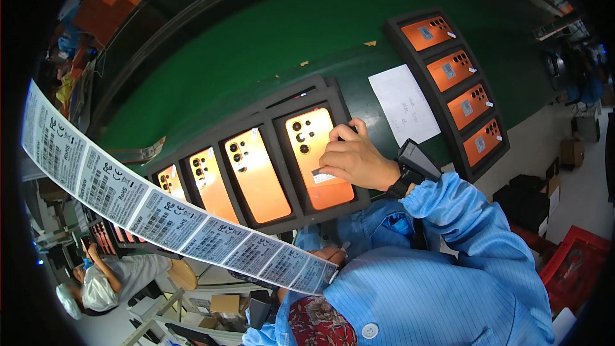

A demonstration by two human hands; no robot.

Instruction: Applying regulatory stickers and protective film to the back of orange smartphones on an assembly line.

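1. the right hand [355, 160] bends its fingers down at a small label [323, 178] on an orange phone [307, 161]; whether its grip pinches or presses, i cannot tell.
2. the left hand [329, 255], partly hidden, grips the end of a label strip [179, 223].
3. the phone lies back up in a dark tray [286, 173] on the green table [237, 83], lenses at the far end, long axis slanting far-left to near-right.
4. the strip crosses before the neighbouring phones [257, 176], hiding some near ends.
5. rightward: white paper [403, 104], then another phone tray [493, 110].

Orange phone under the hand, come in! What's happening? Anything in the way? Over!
Right hand at the label on the orange smartphone, camera side up. Left hand holding label strip. Strip partly hides its row's two leftmost phones.
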